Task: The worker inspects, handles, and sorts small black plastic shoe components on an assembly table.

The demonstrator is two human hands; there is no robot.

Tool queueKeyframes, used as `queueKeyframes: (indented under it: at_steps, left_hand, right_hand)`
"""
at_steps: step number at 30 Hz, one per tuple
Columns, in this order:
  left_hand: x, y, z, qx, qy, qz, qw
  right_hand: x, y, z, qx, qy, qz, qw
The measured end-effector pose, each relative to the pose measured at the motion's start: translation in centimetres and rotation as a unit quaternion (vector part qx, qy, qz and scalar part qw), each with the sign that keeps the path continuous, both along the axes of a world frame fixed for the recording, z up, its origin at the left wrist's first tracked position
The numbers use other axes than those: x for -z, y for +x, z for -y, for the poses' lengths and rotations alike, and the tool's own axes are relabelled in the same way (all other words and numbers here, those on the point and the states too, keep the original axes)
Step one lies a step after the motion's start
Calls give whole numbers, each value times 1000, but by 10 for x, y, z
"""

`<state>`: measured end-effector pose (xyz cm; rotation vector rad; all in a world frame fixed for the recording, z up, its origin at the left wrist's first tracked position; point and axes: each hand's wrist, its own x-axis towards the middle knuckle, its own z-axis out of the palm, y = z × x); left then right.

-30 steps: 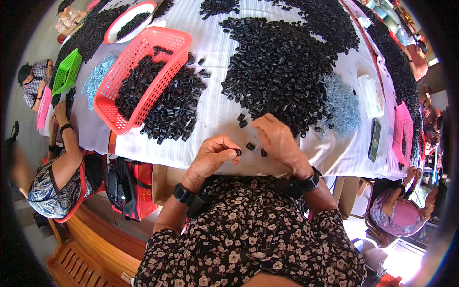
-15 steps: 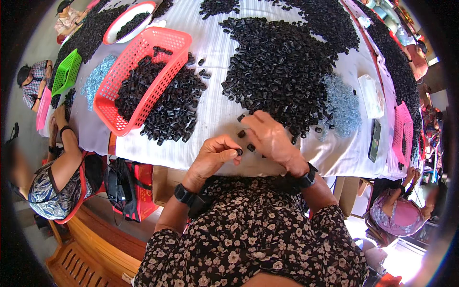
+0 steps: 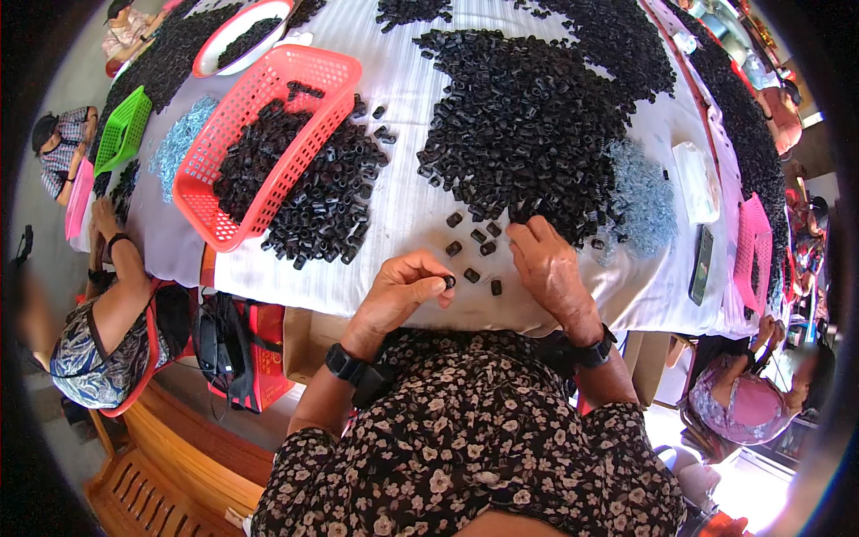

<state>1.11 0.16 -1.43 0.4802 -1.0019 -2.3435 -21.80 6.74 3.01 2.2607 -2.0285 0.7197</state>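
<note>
Head view, left hand (image 3: 400,291) pinching small black piece (image 3: 449,282), right hand (image 3: 546,264) just beside

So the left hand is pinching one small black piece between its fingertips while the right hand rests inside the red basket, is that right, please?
Not quite. In the head view the left hand does pinch a small black piece, but the right hand rests on the white tablecloth at the big black pile's edge, away from the red basket.
</note>
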Motion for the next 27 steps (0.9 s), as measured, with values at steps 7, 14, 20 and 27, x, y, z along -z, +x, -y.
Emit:
queueKeyframes:
  at_steps: [7, 14, 20, 27]
  left_hand:
    - [-1, -1, 0, -3, -4, 12, 1000]
    - [-3, -3, -1, -7, -1, 10, 1000]
    - [0, -3, 0, -3, -8, 6, 1000]
    - [-2, -5, 1, -3, -12, 12, 1000]
  right_hand:
    - [-10, 8, 19, -38, -23, 24, 999]
    - [10, 15, 51, -88, -34, -17, 995]
    - [16, 26, 58, -92, -35, -27, 995]
    - [9, 18, 49, -45, -28, 118, 992]
